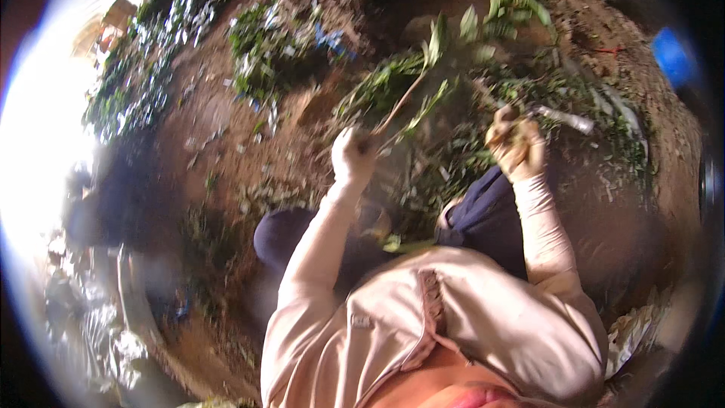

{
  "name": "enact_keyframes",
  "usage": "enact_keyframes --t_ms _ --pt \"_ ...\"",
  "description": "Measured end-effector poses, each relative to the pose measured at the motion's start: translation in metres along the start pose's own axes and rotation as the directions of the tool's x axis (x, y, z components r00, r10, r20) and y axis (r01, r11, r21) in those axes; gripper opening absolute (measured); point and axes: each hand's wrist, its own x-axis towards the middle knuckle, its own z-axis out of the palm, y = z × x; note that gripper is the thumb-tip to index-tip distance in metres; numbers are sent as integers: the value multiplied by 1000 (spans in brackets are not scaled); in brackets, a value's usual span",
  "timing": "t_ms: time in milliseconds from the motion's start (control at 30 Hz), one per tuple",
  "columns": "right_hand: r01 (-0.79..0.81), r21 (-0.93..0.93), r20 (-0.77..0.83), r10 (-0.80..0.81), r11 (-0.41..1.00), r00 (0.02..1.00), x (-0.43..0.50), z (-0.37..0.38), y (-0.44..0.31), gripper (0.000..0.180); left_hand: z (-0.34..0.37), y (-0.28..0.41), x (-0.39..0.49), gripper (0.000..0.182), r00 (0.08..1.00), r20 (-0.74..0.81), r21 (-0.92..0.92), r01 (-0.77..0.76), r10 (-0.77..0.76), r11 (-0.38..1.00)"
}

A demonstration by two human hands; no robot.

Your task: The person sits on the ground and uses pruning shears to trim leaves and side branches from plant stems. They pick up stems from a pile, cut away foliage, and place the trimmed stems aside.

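My left hand (353,153), in a pale glove, is closed around the lower end of a thin leafy branch (405,97). The branch slants up to the right, with long green leaves near its upper part. To the right, above my dark-clothed knee, is my right hand (515,139) in a stained, yellowish glove. Its fingers are curled, with a small brownish thing at the fingertips that is too blurred to name. Cut leafy stems (510,88) lie on the ground just beyond it.
Heaps of green leaves (260,51) lie on the bare earth, with blue scraps (334,39) beside one. Crumpled clear plastic (96,317) is at the lower left. A blue object (673,56) stands at the right edge, and a white strip (566,119) lies near my right hand.
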Motion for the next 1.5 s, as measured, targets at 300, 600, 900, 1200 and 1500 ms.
enact_keyframes --t_ms 300,600,900,1200,1500 --pt "32 -52 81 -28 998 996 16 -31 -75 13 -47 -52 9 26 915 401 321 -193 51 927" --pt "22 -458 -152 -103 888 983 -18 8 51 11 16 86 4 70 802 417 -126 -414 427 901" --pt "302 -289 229 -241 908 943 -87 49 -90 23 24 25 -14 46 819 558 405 -407 131 819" --pt "498 -276 246 -441 822 863 -78 35 -109 41 15 23 46 8 985 24 -23 172 -172 985" --pt "-183 -927 -13 458 329 889 -67 -35 69 40 -73 23 73 21 710 188 -958 284 -679 32"
